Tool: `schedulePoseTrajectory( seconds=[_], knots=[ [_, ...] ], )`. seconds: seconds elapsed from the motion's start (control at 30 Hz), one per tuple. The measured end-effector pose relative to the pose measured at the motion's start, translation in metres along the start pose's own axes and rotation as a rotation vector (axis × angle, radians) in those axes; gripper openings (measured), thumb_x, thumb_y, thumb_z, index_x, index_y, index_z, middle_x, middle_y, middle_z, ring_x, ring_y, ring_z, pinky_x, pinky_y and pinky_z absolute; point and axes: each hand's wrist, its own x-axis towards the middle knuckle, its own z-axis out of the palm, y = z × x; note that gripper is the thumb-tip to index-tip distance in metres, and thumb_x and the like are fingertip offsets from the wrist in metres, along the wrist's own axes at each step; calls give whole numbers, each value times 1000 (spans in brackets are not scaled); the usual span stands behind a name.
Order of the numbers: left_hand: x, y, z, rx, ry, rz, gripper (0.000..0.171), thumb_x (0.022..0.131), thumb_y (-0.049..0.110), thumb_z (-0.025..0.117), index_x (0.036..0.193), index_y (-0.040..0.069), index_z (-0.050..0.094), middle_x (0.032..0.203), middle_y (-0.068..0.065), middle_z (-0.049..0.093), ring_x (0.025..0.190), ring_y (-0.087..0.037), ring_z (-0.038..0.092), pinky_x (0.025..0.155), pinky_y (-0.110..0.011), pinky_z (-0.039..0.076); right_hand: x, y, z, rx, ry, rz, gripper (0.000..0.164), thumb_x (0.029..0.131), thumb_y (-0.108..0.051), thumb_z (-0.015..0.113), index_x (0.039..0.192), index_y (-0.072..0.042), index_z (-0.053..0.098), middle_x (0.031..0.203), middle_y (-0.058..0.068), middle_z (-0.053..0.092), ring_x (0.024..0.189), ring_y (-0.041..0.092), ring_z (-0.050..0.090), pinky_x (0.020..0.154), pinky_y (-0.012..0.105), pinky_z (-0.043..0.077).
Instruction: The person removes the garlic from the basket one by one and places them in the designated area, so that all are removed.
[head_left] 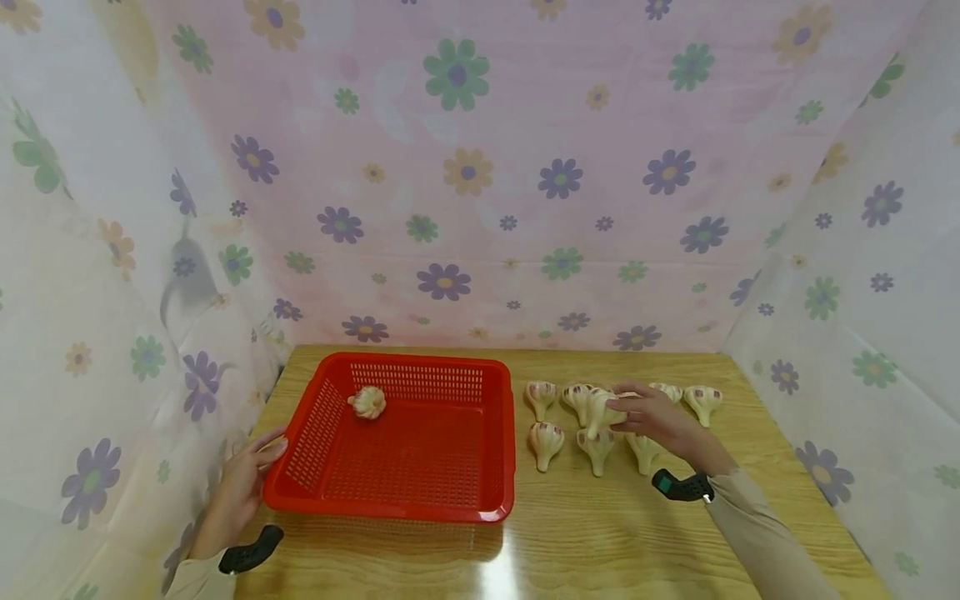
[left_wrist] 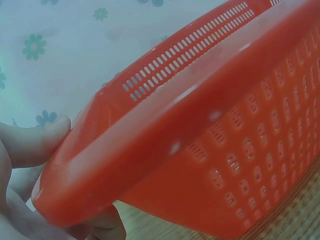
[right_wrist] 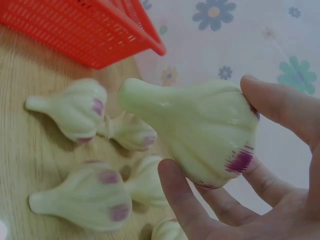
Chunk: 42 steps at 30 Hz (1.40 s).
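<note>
My left hand (head_left: 238, 487) grips the left rim of a red plastic basket (head_left: 390, 510), thumb over the edge and fingers underneath, as the left wrist view shows. One garlic bulb (head_left: 369, 403) lies inside, near the basket's back left corner. Right of the basket, my right hand (head_left: 660, 421) holds another garlic bulb (right_wrist: 200, 125) above the table, thumb on one side and fingertips on the other. That bulb is pale with purple patches, and its stem points away from the palm. Beneath and around the hand, several garlic bulbs (head_left: 597, 452) lie in two rows, some partly hidden.
The wooden table (head_left: 600, 542) carries the basket and the bulbs. Flower-printed cloth (head_left: 510, 250) hangs behind and on both sides. A garlic bulb (head_left: 703, 403) lies at the far right end of the back row. Each wrist wears a black band (head_left: 682, 486).
</note>
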Motion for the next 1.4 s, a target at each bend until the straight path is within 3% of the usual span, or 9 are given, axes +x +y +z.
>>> schedulePoseTrajectory(
  seconds=[0.4, 0.6, 0.73, 0.87, 1.27, 1.4],
  knots=[
    [-3, 5, 4, 3, 13, -20, 42, 97, 24, 54, 135, 21, 37, 101, 15, 60, 96, -9, 59, 86, -31, 50, -17, 15, -18, 14, 28, -2, 59, 99, -20, 50, 140, 7, 17, 123, 15, 38, 96, 16, 59, 97, 48, 42],
    [-4, 4, 5, -13, 27, -21, 28, 98, 23, 53, 124, 27, 46, 99, 15, 61, 94, -9, 59, 85, -30, 50, -22, 23, -28, 28, 57, 20, 68, 98, -22, 53, 144, 6, 11, 150, 26, 5, 98, 10, 59, 95, 45, 45],
    [-4, 4, 5, -1, 35, -9, 28, 97, 24, 54, 123, 27, 47, 99, 15, 61, 94, -9, 59, 85, -29, 50, -26, 27, -35, 25, 68, 26, 73, 99, -23, 51, 146, 7, 5, 151, 29, -2, 100, 7, 57, 97, 46, 43],
    [-4, 3, 5, 18, 35, 2, 38, 97, 25, 54, 132, 22, 42, 99, 15, 61, 94, -9, 59, 85, -29, 50, -31, 32, -42, 30, 82, 42, 73, 100, -24, 49, 147, 7, 2, 151, 29, -3, 100, 4, 55, 98, 44, 42],
    [-2, 2, 4, 9, 17, 12, 41, 97, 23, 54, 136, 20, 40, 102, 13, 60, 96, -10, 59, 85, -30, 50, -41, 43, -59, -7, 117, 34, 72, 101, -25, 45, 146, 9, 2, 150, 30, 0, 97, -5, 53, 96, 41, 44],
    [-2, 3, 4, -9, 12, 13, 32, 97, 21, 54, 128, 24, 46, 102, 13, 61, 95, -11, 59, 84, -30, 51, -45, 47, -66, -31, 129, 24, 69, 102, -27, 44, 146, 10, 6, 149, 29, 4, 97, -6, 52, 94, 39, 46]
  ],
)
